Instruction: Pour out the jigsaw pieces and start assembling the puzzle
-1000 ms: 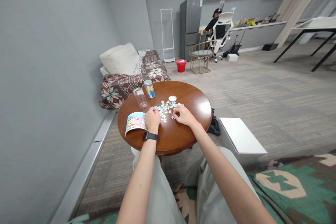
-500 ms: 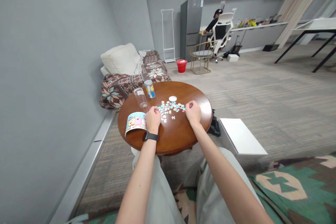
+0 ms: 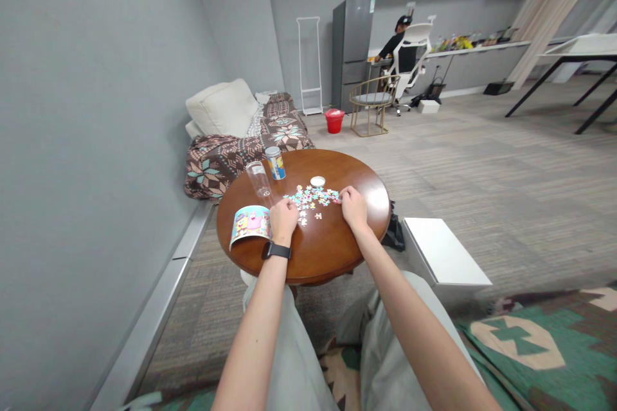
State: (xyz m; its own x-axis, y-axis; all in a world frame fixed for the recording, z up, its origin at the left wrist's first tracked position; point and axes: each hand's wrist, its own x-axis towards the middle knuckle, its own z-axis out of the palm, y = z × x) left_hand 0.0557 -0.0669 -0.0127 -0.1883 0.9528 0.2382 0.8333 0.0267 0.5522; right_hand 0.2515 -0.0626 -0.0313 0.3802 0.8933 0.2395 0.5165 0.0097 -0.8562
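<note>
Small colourful jigsaw puzzle pieces lie loosely spread over the round wooden table. My left hand, above a black wrist watch, is closed with curled fingers at the left edge of the pieces. What it holds, if anything, is hidden. At the right edge of the pieces, my right hand has its fingers pinched together, tips touching or close to the outermost pieces; I cannot make out anything in them. Left of my left hand stands a curved picture card with cartoon figures.
A clear glass, a printed can and a round white lid are on the table's far half. A white box stands on the floor at right. Beyond are a red bucket and a seated person.
My right hand has turned slightly, its fingers now reaching lower and left toward the pieces. My left hand has shifted a little to the right, fingers still curled.
</note>
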